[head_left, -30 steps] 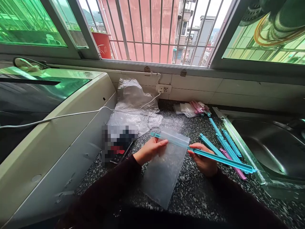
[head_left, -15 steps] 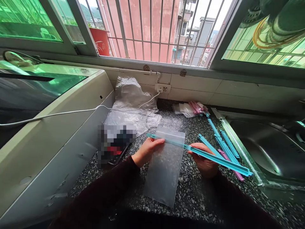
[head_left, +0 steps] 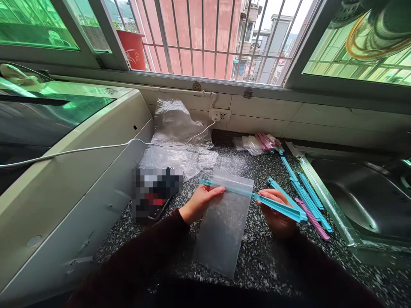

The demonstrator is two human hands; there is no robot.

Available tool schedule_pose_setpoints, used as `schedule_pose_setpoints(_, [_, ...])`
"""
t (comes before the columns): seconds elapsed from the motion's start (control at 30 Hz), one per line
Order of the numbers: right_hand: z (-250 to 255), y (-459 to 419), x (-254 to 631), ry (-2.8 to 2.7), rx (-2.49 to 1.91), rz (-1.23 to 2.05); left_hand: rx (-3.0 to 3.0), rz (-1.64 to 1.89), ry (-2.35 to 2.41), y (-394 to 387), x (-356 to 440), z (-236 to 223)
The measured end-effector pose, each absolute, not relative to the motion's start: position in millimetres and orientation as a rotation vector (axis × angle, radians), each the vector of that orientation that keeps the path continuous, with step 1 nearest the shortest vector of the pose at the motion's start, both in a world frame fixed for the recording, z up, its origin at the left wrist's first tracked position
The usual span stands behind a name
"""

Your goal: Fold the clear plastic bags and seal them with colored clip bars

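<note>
A long light-blue bag sealing clip (head_left: 278, 207) is spread open at its hinge, which sits just beyond the right edge of a frosted clear plastic bag (head_left: 221, 235). One clip arm runs across the bag near its top and shows through the plastic. My left hand (head_left: 201, 202) pinches the bag and this arm together, thumb on the front. Around the other arm, my right hand (head_left: 278, 218) has its fingers closed; the arm's free end points right and toward me. The bag hangs over the speckled counter (head_left: 257, 265).
Several blue clips (head_left: 305, 190) and a purple clip (head_left: 313, 220) lie right of my hands, beside the metal sink (head_left: 349, 196). Behind are small bags with pink clips (head_left: 265, 141). Crumpled plastic (head_left: 180, 128) lies back left; a white cable (head_left: 96, 149) crosses the white appliance (head_left: 77, 179).
The clip's right arm has swung, its free end now further left and looking shorter from here. Both hands and the bag have shifted slightly right in view.
</note>
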State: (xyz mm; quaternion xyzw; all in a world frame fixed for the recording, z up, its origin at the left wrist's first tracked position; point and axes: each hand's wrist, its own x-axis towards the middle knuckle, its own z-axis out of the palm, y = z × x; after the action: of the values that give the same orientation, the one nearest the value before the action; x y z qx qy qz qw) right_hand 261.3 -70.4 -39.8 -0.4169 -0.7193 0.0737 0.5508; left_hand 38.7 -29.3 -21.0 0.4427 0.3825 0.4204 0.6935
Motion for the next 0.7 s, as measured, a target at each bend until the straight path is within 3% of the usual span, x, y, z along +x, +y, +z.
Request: schedule_pose_setpoints(0.7, [-20.5, -71.2, 255.2, -1.796, -0.905, 0.140, 1.243, 1.064, 0.871, -38.0, 42.0, -12.5])
